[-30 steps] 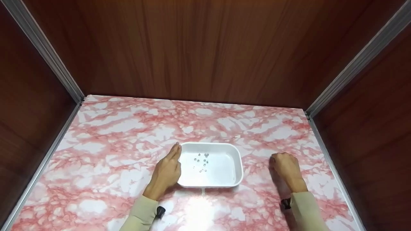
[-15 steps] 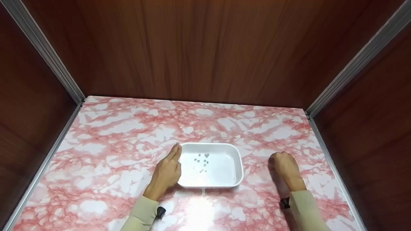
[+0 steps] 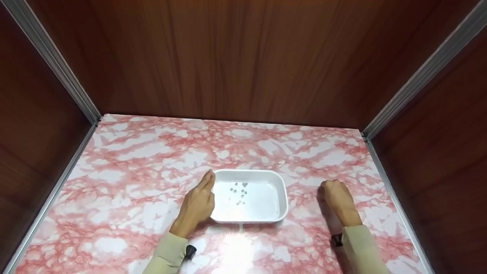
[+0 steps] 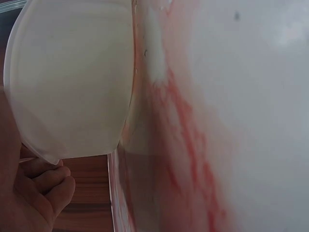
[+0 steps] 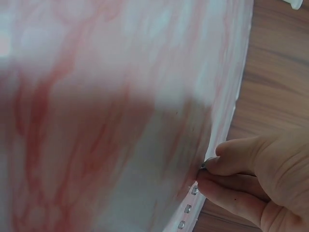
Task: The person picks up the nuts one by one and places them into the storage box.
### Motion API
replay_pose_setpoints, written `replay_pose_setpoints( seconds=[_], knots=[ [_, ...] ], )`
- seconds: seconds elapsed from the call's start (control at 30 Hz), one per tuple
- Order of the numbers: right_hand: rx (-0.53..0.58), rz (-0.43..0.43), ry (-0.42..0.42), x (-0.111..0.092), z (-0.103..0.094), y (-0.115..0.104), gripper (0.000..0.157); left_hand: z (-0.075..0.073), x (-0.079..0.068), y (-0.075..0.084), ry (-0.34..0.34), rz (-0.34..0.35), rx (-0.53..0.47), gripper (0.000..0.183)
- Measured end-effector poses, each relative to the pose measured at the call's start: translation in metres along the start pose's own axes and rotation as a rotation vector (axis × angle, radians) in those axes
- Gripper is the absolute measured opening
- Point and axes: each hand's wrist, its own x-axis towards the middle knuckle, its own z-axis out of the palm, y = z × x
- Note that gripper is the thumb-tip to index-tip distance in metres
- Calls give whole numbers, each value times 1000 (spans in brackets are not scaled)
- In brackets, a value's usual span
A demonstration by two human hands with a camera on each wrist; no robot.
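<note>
A white rectangular tray (image 3: 266,201) stands near the middle of the table, with several small metal nuts (image 3: 242,191) scattered over the left half of its floor. My left hand (image 3: 197,203) holds the tray by its left side; in the left wrist view the fingers (image 4: 60,188) curl at the corner under the rim. To the right, away from the tray, my right hand (image 3: 339,198) is low over the table. Thumb and fingertips pinch a small metal nut (image 5: 203,165), seen in the right wrist view and hidden in the head view. More nuts (image 5: 194,190) lie in a row beside those fingertips.
The table (image 3: 133,171) has a red and white marbled top. Dark brown wood panels (image 3: 228,57) stand behind and at both sides, joined by grey metal corner posts (image 3: 57,61). A bright light reflection falls on the tabletop in front of the tray.
My right hand has shifted very slightly to the left. The left hand, the tray and the nuts in it stay where they were.
</note>
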Motion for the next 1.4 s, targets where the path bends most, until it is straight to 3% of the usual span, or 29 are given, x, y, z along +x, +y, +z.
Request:
replay_pose_setpoints(
  seconds=[0.23,0.5,0.6,0.73,0.87,1.17,1.4],
  knots=[
    [2,-1,-4,-2,0,-1,31,1,-1,0,2,-2,7,53],
    [33,35,-63,-2,-7,-7,32,-2,-4,1,-60,-33,-34,54],
    [70,1,-10,-1,-9,-11,26,-1,-4,0,-47,-22,-28,54],
    [169,-73,76,2,-12,-18,12,-1,-4,0,-41,-20,-17,54],
    [276,-89,101,6,-18,-27,17,0,-3,0,-36,-21,-17,54],
    [475,25,95,11,-28,-44,17,0,-1,-2,-24,-18,-5,55],
    [724,114,37,19,-37,-60,17,-1,-1,0,-37,-24,-19,54]
  ],
)
